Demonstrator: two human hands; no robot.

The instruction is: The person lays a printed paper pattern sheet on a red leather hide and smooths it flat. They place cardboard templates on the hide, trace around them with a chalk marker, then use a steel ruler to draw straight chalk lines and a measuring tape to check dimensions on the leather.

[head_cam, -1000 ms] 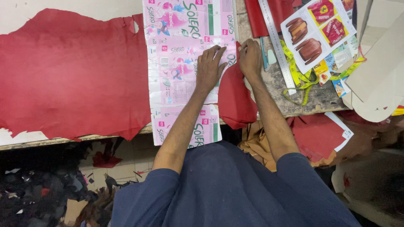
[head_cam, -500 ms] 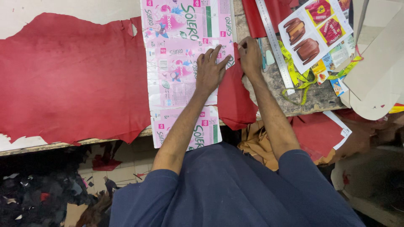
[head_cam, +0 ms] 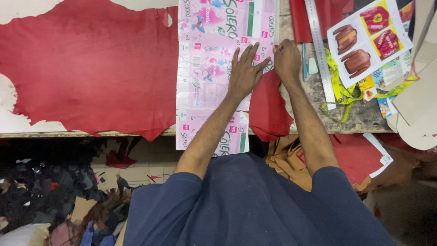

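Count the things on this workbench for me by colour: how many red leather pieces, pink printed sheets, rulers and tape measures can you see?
Red leather pieces: 3, the large hide, the piece by the right hand, a strip at the top
Pink printed cardboard sheet: 1
Metal ruler: 1
Yellow tape measure: 1
Total: 6

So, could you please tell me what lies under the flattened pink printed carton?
Red leather runs under the flattened pink printed carton's left edge and shows again at its right. The left hand presses on top. Whether the leather is one piece underneath is hidden.
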